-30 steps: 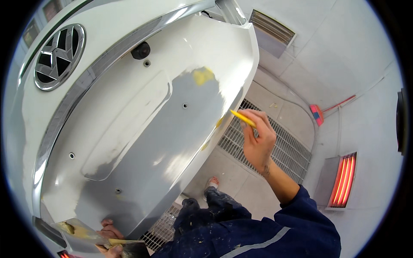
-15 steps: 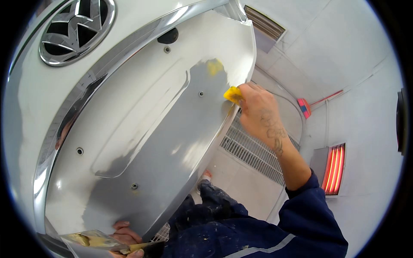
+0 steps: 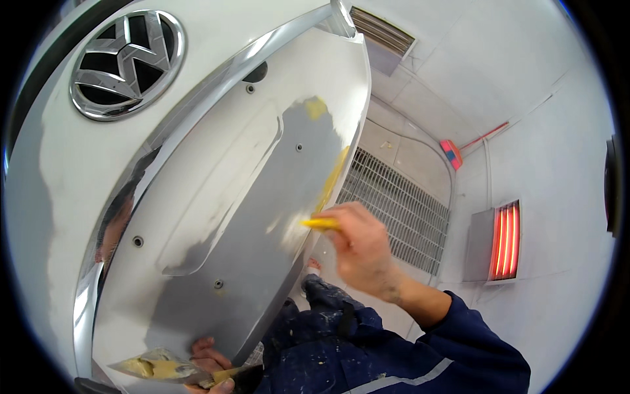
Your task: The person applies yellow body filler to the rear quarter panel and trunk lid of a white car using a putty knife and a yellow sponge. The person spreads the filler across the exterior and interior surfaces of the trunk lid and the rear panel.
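My right hand (image 3: pixel 357 246) grips a yellow spreader (image 3: pixel 318 223) at the right edge of a white car tailgate panel (image 3: pixel 125 302) with a large grey patch (image 3: pixel 249 243). A yellow streak of filler (image 3: pixel 333 177) runs along that edge above my hand, and a yellow smudge (image 3: pixel 315 108) sits higher up. At the lower left, my left hand (image 3: pixel 222 384) is closed on a metal board (image 3: pixel 147 368) smeared with pale yellow filler, with a dark blade beside the thumb.
A round chrome emblem (image 3: pixel 128 62) and chrome trim (image 3: pixel 230 62) sit on the bodywork. Right of the panel are a floor grate (image 3: pixel 400 210), a glowing red heater (image 3: pixel 505 240), a vent (image 3: pixel 380 33) and a red broom (image 3: pixel 451 154). My legs show below.
My right hand has moved down along the panel edge with the spreader, and a longer yellow streak shows above it. The view has shifted slightly; my left hand still holds the board.
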### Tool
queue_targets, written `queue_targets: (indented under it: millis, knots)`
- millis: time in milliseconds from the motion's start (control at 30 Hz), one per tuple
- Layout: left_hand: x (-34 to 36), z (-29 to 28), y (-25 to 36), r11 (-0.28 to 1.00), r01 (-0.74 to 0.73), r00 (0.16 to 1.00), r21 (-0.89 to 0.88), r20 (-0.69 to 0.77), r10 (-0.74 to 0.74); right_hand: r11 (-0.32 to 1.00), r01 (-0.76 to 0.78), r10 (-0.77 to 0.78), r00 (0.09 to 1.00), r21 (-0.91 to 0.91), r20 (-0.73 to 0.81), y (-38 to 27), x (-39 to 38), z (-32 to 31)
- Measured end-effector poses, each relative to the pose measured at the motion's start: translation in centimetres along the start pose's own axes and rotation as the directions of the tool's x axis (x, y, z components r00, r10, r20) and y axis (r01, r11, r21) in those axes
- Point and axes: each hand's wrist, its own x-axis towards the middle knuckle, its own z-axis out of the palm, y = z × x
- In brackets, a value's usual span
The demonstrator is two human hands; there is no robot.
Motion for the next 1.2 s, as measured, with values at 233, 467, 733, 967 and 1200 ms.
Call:
queue_targets:
  millis: [233,467,733,967,1200]
  knots:
    - [-0.8,-1.8,-1.1,0.988,-0.107,0.994,0.116,0.016,0.106,0.959,-0.27,0.281,0.873,0.086,-0.398,8.9,4.1,-2.2]
    - [-1.5,-3.2,-1.8,0.963,-0.172,0.985,0.207,0.028,0.169,0.975,-0.222,0.209,0.887,0.018,-0.412,7.7,4.5,-0.7]
    - [-1.4,-4.5,-1.7,0.933,-0.216,0.975,0.288,0.121,0.189,0.999,-0.014,0.03,0.919,0.043,-0.393,0.3,-3.0,3.1]
    - [-1.3,-5.3,-0.5,0.884,-0.254,0.952,0.392,0.261,0.158,0.988,-0.086,0.133,0.902,0.132,-0.411,3.0,-1.2,-0.3]
    - [-0.7,-6.3,0.4,0.818,-0.291,0.914,0.497,0.398,0.084,0.999,-0.037,0.04,0.897,0.017,-0.441,8.0,5.7,-2.4]
